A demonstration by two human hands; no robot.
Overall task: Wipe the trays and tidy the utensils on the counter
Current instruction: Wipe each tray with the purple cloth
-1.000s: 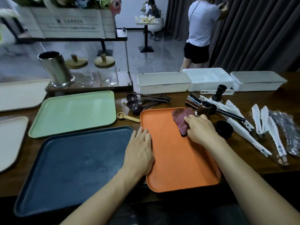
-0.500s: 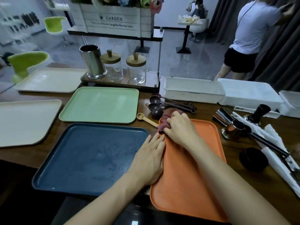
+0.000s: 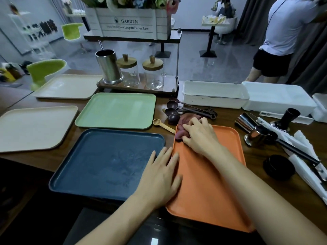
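Cloth (image 3: 180,129) in right hand (image 3: 200,138), orange tray (image 3: 212,183) corner

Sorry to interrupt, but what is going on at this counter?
A person is wiping the orange tray with a purplish cloth, which the right hand grips at the tray's far left corner. The left hand lies flat across its left edge, apparently steadying it. Dark measuring spoons lie just beyond the tray.

Dim, cool indoor light; brighter floor (image 3: 194,64) at upper centre, deep shadow along the lower left edge. Soft glare on the green tray (image 3: 116,110) (pale streaks). Wide-angle bending at the frame edges.
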